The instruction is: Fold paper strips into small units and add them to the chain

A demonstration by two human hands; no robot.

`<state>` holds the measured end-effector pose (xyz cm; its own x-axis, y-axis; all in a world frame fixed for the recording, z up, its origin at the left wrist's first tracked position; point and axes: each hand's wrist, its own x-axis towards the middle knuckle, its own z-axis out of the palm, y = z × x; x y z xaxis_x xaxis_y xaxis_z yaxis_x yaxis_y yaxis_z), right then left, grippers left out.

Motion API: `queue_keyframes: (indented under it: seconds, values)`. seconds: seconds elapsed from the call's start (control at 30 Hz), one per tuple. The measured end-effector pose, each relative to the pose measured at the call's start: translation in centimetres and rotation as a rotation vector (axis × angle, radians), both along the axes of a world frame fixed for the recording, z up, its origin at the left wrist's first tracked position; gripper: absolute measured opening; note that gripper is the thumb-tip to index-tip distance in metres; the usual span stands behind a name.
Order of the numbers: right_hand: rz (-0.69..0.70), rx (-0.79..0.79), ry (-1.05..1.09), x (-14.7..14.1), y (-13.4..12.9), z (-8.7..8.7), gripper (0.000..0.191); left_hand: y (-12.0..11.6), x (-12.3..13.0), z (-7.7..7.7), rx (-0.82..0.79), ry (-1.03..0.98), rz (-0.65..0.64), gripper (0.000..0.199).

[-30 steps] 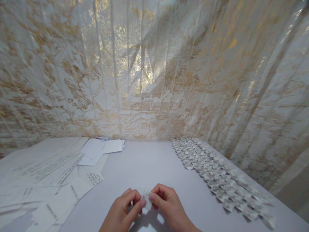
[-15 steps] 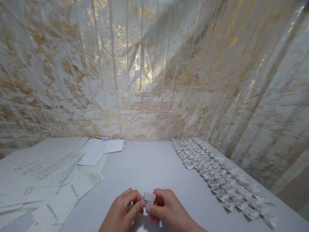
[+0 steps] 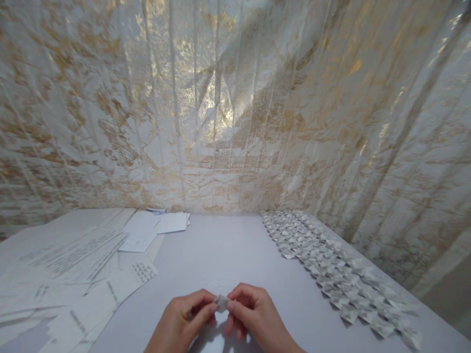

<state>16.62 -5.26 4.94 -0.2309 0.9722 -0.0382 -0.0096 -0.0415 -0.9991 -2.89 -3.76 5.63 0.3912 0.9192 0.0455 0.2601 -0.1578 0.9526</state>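
A small folded piece of paper point(image 3: 221, 302) is held up between my two hands, just above the white table point(image 3: 217, 250). My left hand point(image 3: 186, 316) pinches its left corner between thumb and fingers. On the opposite corner, the thumb and index finger of my right hand point(image 3: 255, 314) are closed, with the other fingers curled below. The paper looks roughly diamond-shaped, with grey marks too small to read.
Printed paper sheets point(image 3: 73, 255) overlap across the left side of the table. Blank white paper pieces point(image 3: 142, 233) lie at the back left. Several rows of small folded paper pieces point(image 3: 320, 264) line the right side. A gold-patterned curtain point(image 3: 221, 171) hangs behind.
The folded paper has turned from a strip-like, rectangular look to a diamond-like one. My right hand has shifted slightly left, and both hands now pinch opposite corners.
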Motion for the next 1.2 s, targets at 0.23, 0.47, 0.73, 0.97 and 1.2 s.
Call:
queue_keyframes:
  seconds: [0.23,0.47,0.73,0.97,1.2]
  values:
    - [-0.071,0.090,0.115,0.0,0.0,-0.2,0.037,0.4,0.2,-0.4,-0.029,-0.257,0.102,0.023]
    - [-0.052,0.102,0.198,0.2,0.4,-1.0,0.035,0.2,0.5,0.0,-0.002,-0.292,0.125,0.020]
    - [-0.116,0.082,0.130,-0.3,0.3,-1.0,0.054,0.1,-0.1,-0.5,0.110,-0.128,0.049,0.025]
    - [-0.087,0.107,0.072,-0.9,0.0,-0.9,0.060,-0.8,0.7,-0.1,0.140,-0.095,0.116,0.031]
    - [-0.112,0.121,0.168,-1.5,0.1,-1.7,0.058,-1.7,1.3,0.1,0.150,-0.162,0.168,0.032]
